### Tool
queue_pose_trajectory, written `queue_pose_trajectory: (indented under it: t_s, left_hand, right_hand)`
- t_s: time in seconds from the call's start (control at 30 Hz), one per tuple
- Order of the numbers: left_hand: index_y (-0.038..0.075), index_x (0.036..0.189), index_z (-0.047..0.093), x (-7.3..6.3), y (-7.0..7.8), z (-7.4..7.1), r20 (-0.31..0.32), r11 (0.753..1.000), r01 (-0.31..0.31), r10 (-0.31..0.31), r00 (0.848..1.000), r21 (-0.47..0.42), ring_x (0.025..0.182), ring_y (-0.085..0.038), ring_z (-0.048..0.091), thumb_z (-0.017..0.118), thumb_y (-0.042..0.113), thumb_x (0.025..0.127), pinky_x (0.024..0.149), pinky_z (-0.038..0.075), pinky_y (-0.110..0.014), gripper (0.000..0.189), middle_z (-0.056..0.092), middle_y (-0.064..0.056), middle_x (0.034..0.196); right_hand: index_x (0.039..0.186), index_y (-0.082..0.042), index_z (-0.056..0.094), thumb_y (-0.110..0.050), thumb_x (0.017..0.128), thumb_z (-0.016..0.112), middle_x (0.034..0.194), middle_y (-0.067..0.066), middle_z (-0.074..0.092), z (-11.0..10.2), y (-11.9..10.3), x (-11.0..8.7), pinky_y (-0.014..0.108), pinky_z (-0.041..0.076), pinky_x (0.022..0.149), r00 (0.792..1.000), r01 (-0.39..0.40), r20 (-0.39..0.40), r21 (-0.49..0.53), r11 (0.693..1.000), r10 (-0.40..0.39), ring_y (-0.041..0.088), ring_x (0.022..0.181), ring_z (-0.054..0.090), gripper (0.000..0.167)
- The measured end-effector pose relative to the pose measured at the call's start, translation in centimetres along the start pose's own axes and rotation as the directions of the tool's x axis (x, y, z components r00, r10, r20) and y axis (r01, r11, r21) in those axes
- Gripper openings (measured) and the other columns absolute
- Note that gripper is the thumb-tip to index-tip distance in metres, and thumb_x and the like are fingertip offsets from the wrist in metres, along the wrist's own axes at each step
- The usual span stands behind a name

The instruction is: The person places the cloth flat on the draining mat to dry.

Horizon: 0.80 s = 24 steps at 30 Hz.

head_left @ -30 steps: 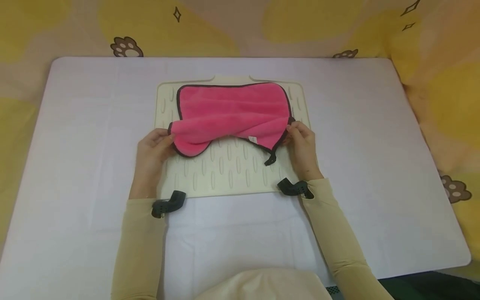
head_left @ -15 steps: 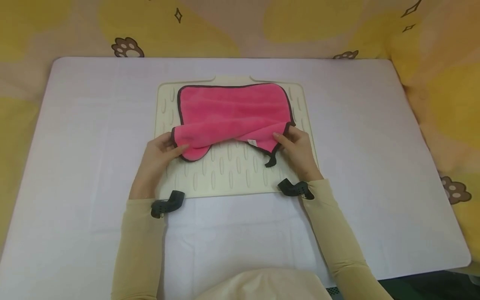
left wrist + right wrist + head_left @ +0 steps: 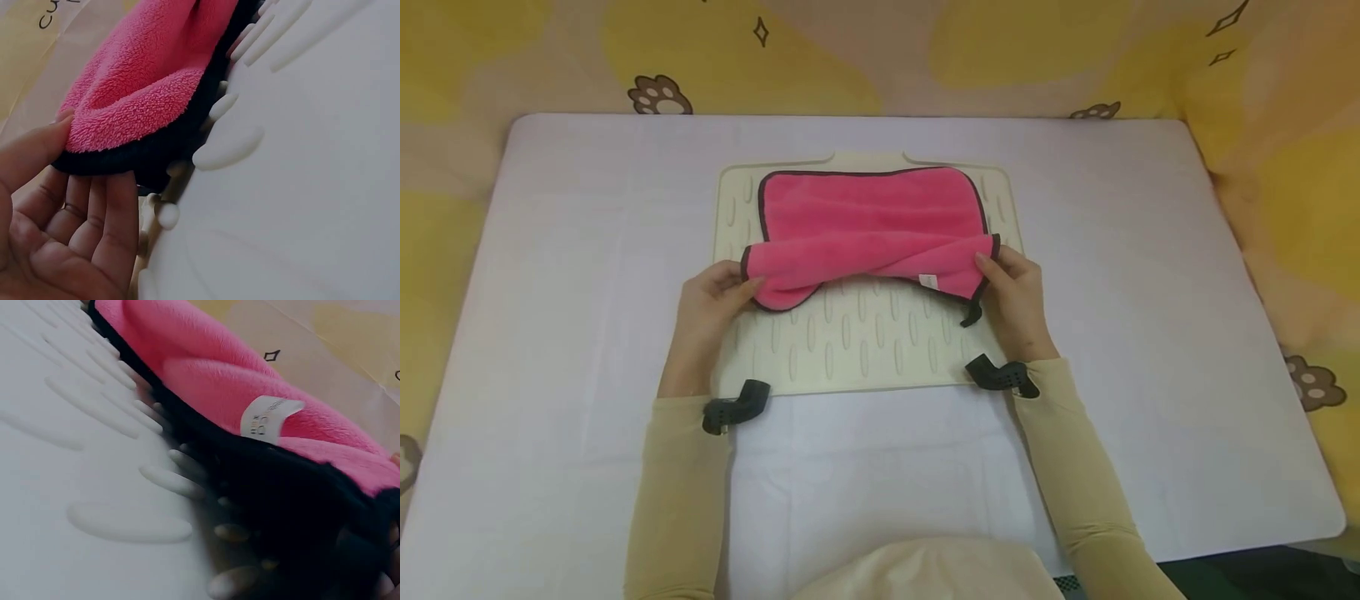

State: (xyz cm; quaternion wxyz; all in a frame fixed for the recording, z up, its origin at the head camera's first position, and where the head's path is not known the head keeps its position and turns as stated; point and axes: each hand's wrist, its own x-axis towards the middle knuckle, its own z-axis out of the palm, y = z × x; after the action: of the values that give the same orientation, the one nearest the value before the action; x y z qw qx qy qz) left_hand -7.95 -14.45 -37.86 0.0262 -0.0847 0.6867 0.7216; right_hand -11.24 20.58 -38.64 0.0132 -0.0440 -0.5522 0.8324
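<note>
A pink towel with a dark edge lies on a cream ribbed mat, its near part gathered in a raised fold. At the fold's left end my left hand pinches the towel between thumb and fingers; the left wrist view shows the thumb on the plush side and the fingers beneath the dark edge. My right hand grips the fold's right end, thumb on top. A white label and a dark hanging loop sit near that hand. In the right wrist view only bits of the right fingers show.
The mat lies on a white-covered table. A yellow patterned cloth with paw prints hangs behind and along the sides. Dark wrist cameras sit on both sleeved forearms.
Both hands first shift their grip on the towel's near corners. Then the right hand moves right, drawing the fold wider and straighter; the label and loop shift right with it.
</note>
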Motion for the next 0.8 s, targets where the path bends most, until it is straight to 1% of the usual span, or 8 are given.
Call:
queue_pose_trajectory:
  t_s: [0.07,0.17,0.33,0.43,0.53,0.67,0.73,0.8]
  left_hand:
    - [0.003,0.088,0.064,0.0,0.0,0.0,-0.013,1.0,-0.011,0.011,1.0,-0.021,0.071,-0.009,0.058,0.069,0.005,0.086,0.066,0.051,-0.017,0.005,0.066,-0.001,0.081]
    - [0.002,0.087,0.063,0.0,0.0,0.0,-0.027,0.999,-0.021,0.02,0.999,-0.039,0.068,-0.009,0.057,0.068,0.005,0.086,0.064,0.05,-0.017,0.006,0.065,0.001,0.077]
    - [0.003,0.087,0.063,-0.1,0.2,-0.1,-0.002,1.0,0.003,-0.004,1.0,-0.028,0.07,-0.008,0.057,0.069,0.006,0.086,0.066,0.051,-0.017,0.006,0.065,0.002,0.078]
    - [0.005,0.092,0.063,-0.2,0.3,-0.4,0.033,0.997,0.034,-0.036,0.999,0.074,0.073,-0.008,0.059,0.069,0.008,0.086,0.069,0.051,-0.017,0.009,0.065,0.003,0.081]
    - [0.004,0.098,0.06,-0.3,0.5,-0.8,0.078,0.971,0.047,-0.067,0.995,0.236,0.075,-0.007,0.06,0.068,0.011,0.087,0.071,0.049,-0.016,0.015,0.064,0.005,0.082]
    - [-0.001,0.103,0.06,-0.4,0.7,-1.1,0.137,0.92,0.033,-0.093,0.986,0.39,0.076,-0.006,0.061,0.069,0.016,0.087,0.074,0.045,-0.017,0.025,0.064,0.006,0.083]
    - [-0.003,0.104,0.061,-0.4,0.7,-1.1,0.155,0.906,0.02,-0.094,0.984,0.422,0.077,-0.006,0.06,0.07,0.018,0.087,0.074,0.044,-0.018,0.028,0.064,0.006,0.084]
    - [-0.003,0.103,0.062,-0.3,0.7,-1.1,0.161,0.899,0.011,-0.09,0.983,0.437,0.078,-0.007,0.058,0.069,0.019,0.087,0.073,0.043,-0.018,0.028,0.064,0.006,0.083]
  right_hand:
    - [0.088,0.003,0.069,-0.001,0.087,0.066,0.081,0.008,0.065,-0.2,-0.1,0.2,0.025,0.053,0.062,0.999,0.006,-0.036,0.036,0.999,-0.005,0.014,0.071,0.061,0.005]
    - [0.085,0.002,0.068,-0.003,0.086,0.067,0.075,0.006,0.064,-0.5,-0.2,0.4,0.023,0.052,0.057,0.995,0.009,-0.097,0.042,0.999,-0.005,0.013,0.064,0.061,0.005]
    - [0.085,0.002,0.067,-0.006,0.085,0.07,0.075,0.005,0.063,-0.9,-0.5,0.5,0.023,0.051,0.057,0.993,-0.024,-0.113,-0.006,1.0,0.023,0.012,0.065,0.06,0.009]
    - [0.087,0.001,0.067,-0.009,0.083,0.072,0.076,0.004,0.062,-1.0,-0.7,0.5,0.021,0.049,0.056,0.993,-0.062,-0.102,-0.074,0.995,0.055,0.011,0.063,0.058,0.012]
    - [0.092,-0.002,0.068,-0.014,0.083,0.073,0.079,0.003,0.064,-1.3,-1.0,0.4,0.02,0.049,0.055,0.993,-0.1,-0.079,-0.176,0.979,0.087,0.01,0.064,0.059,0.015]
    - [0.092,-0.005,0.069,-0.019,0.084,0.073,0.077,0.002,0.061,-2.1,-1.7,0.3,0.019,0.046,0.055,0.993,-0.118,-0.02,-0.325,0.938,0.118,0.01,0.064,0.054,0.017]
    - [0.085,-0.007,0.068,-0.021,0.085,0.072,0.07,0.0,0.056,-2.7,-2.1,0.3,0.019,0.04,0.053,0.991,-0.112,0.017,-0.417,0.902,0.131,0.011,0.061,0.048,0.015]
    - [0.077,-0.009,0.067,-0.023,0.086,0.07,0.062,-0.002,0.05,-3.2,-2.6,0.3,0.021,0.035,0.051,0.987,-0.098,0.06,-0.516,0.851,0.15,0.011,0.059,0.042,0.017]
